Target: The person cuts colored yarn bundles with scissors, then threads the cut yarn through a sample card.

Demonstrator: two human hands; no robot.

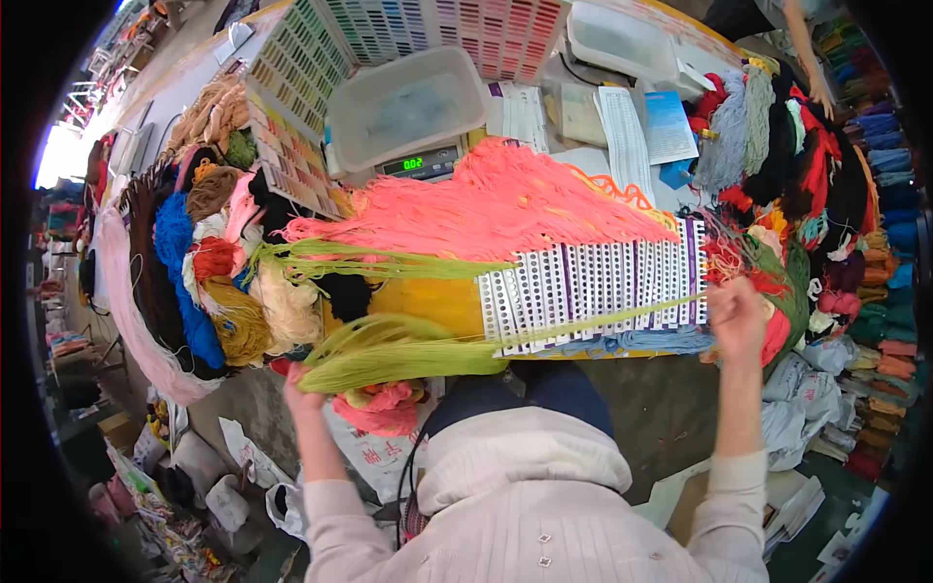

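Observation:
A skein of olive-green thread (408, 360) stretches across in front of my body. Its looped left end is in my left hand (307, 385), whose fingers close round it. From the skein a thin bundle of strands runs right, over the punched white cards, to my right hand (736, 309), pinched on its end. Behind the skein lies another green bundle (398, 262), resting along the edge of a large heap of coral-pink thread (496, 199). The white hole-punched thread cards (593, 282) lie in a row under the strands.
A digital scale (423, 163) carries a clear plastic tub (408, 102). Colour charts (437, 34) stand behind it. Piles of mixed thread flank both sides, with blue skeins (180, 257) left and grey ones (724, 136) right. Another person's arm (805, 53) shows at the upper right.

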